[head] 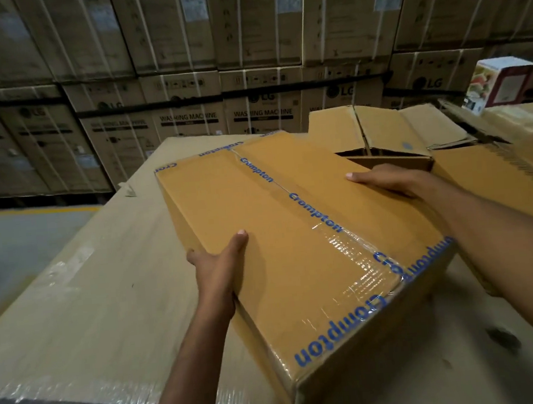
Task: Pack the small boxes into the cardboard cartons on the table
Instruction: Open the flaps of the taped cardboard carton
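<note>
Cardboard sheeting, film-wrapped at the near edge, covers the table [75,315]. At the centre of the frame a taped carton [293,231] is held on it by both hands. The left hand [219,270] is closed on its left edge, thumb on top, and the right hand [392,179] is hooked over its right edge. Just beyond, at upper right, an open carton [381,127] is seen, with a small box [499,81] farther right. A grey floor [11,243] lies at left, and the background is walled by stacked washing-machine boxes [187,118].

Both hands hold a taped, closed carton [293,231] on the table [91,313]: left hand [219,267] grips its left edge, right hand [389,179] its right. An open carton [382,137] sits just behind.
</note>
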Demonstrator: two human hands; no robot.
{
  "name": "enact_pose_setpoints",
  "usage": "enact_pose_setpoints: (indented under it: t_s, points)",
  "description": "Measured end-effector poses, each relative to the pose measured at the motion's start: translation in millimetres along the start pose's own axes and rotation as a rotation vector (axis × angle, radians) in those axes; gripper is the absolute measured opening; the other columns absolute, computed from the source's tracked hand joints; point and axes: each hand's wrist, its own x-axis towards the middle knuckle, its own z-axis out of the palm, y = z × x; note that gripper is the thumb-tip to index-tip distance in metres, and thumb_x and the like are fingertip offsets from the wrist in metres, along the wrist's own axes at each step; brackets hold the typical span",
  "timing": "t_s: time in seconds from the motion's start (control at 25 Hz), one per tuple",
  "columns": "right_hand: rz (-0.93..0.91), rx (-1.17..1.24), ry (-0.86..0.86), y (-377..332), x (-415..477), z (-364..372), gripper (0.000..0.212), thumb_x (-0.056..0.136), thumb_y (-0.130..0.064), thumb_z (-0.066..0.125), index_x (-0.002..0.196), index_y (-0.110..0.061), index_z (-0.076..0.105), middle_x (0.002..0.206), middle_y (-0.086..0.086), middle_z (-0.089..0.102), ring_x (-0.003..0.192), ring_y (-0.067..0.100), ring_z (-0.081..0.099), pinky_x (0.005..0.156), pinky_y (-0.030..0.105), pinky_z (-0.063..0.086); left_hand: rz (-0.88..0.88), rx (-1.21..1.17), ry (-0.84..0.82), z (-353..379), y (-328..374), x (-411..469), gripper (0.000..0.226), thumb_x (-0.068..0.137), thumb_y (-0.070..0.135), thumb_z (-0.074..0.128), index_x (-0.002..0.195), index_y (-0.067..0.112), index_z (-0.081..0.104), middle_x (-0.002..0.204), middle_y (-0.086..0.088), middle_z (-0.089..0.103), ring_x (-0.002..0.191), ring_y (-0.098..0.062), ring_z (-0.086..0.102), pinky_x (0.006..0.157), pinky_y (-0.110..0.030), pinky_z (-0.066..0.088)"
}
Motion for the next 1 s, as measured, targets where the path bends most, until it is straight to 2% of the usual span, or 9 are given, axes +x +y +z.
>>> enact_pose_setpoints:
  t_s: [0.12,0.28,0.36,0.44,0.56,0.64,0.76,0.92,1.0]
  points:
    - [-0.07,-0.056,0.109,-5,-11,4,0.075,0.068,-0.087,0.066,0.102,-0.02,0.073,0.11,0.005,0.072,0.095,0.026,0.069,0.092,0.045,0.054,0.014,0.012,-0.004,-3,10,0,0.077,0.079,0.035,0.086,0.139,0.016,0.042,0.12,-0.003,0.06,0.103,-0.028,0.063,0.095,-0.05,0.056]
    - [-0.139,0.003,0.098,-17,-28,1,0.072,0.066,-0.085,0.069,0.099,-0.021,0.074,0.105,0.003,0.072,0.094,0.025,0.069,0.09,0.042,0.054,0.057,0.062,-0.053,-28,55,13,0.053,0.084,0.032,0.082,0.123,0.019,0.049,0.104,-0.004,0.063,0.089,-0.022,0.063,0.07,-0.035,0.054]
    - [-0.194,0.064,0.056,-28,-42,1,0.059,0.076,-0.071,0.074,0.103,-0.019,0.072,0.106,0.005,0.072,0.097,0.027,0.07,0.092,0.043,0.054,0.074,0.123,-0.073,-46,81,24,0.053,0.085,0.033,0.081,0.126,0.018,0.051,0.099,-0.005,0.064,0.085,-0.022,0.064,0.063,-0.032,0.05]
    - [-0.222,0.16,0.052,-44,-52,1,0.058,0.076,-0.064,0.08,0.111,-0.018,0.071,0.108,0.007,0.074,0.098,0.029,0.071,0.097,0.048,0.054,0.084,0.193,-0.088,-64,106,39,0.064,0.082,0.039,0.083,0.133,0.014,0.054,0.102,-0.008,0.066,0.087,-0.024,0.066,0.062,-0.033,0.05]
    - [-0.219,0.262,0.086,-75,-71,15,0.09,0.051,-0.078,0.085,0.119,-0.02,0.068,0.111,0.005,0.073,0.099,0.03,0.07,0.096,0.05,0.055,0.143,0.309,-0.11,-95,135,63,0.073,0.081,0.045,0.081,0.139,0.014,0.05,0.095,-0.005,0.061,0.084,-0.022,0.063,0.06,-0.034,0.047]
    - [-0.196,0.299,0.131,-95,-78,32,0.105,0.041,-0.085,0.083,0.122,-0.02,0.065,0.113,0.006,0.071,0.099,0.03,0.069,0.093,0.047,0.054,0.176,0.359,-0.143,-117,155,81,0.078,0.083,0.047,0.079,0.144,0.013,0.046,0.097,-0.005,0.057,0.084,-0.022,0.06,0.061,-0.035,0.045]
    - [-0.174,0.315,0.164,-134,-92,68,0.091,0.062,-0.074,0.082,0.128,-0.014,0.059,0.117,0.009,0.067,0.099,0.029,0.065,0.084,0.042,0.052,0.212,0.446,-0.173,-160,177,126,0.086,0.081,0.05,0.079,0.148,0.012,0.043,0.117,-0.011,0.056,0.087,-0.023,0.059,0.064,-0.037,0.047]
    - [-0.096,0.365,0.109,-184,-112,138,0.072,0.079,-0.058,0.081,0.13,-0.012,0.06,0.11,0.009,0.068,0.094,0.027,0.066,0.067,0.034,0.046,0.218,0.562,-0.286,-223,199,197,0.091,0.075,0.054,0.082,0.149,0.015,0.046,0.139,-0.017,0.054,0.111,-0.033,0.061,0.095,-0.049,0.052]
    - [-0.039,0.4,0.079,-209,-116,181,0.077,0.077,-0.057,0.084,0.134,-0.012,0.058,0.114,0.01,0.068,0.097,0.028,0.066,0.069,0.035,0.049,0.177,0.621,-0.36,-260,200,236,0.098,0.068,0.059,0.085,0.148,0.017,0.048,0.143,-0.016,0.052,0.117,-0.034,0.06,0.101,-0.05,0.051]
